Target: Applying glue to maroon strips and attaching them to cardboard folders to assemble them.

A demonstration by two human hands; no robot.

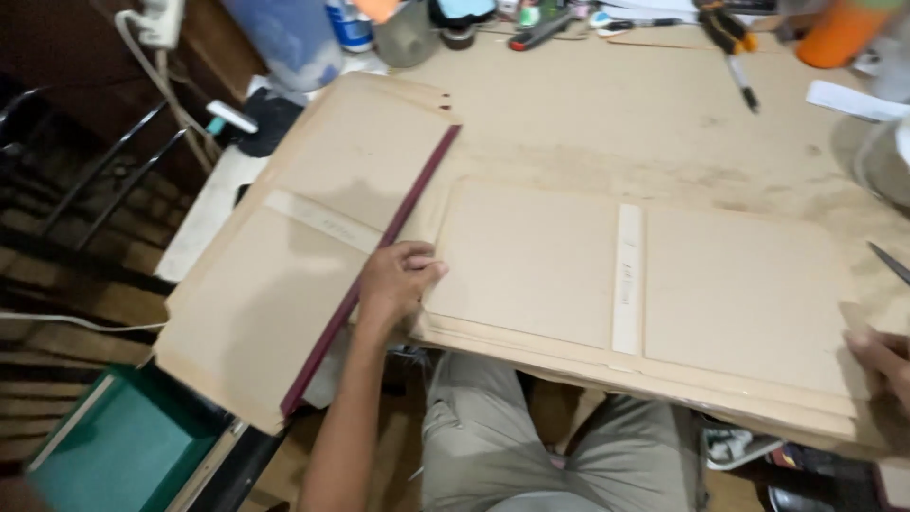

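Note:
My left hand [395, 281] rests with curled fingers on the left edge of a stack of brown board covers [531, 261], each made of two panels joined by a pale spine strip [627, 278]. A second such cover [284, 256] lies angled to the left, with a dark red strip [374, 256] along its right edge, right beside my left hand. My right hand [882, 365] sits at the stack's right corner, only partly in view; its fingers touch the board edge.
Along the far edge of the brown table [607, 104] stand bottles, an orange cup [839, 33], markers, a pen [741, 87] and pliers. A green box [118, 446] sits on the floor at lower left. A power strip and cable hang at upper left.

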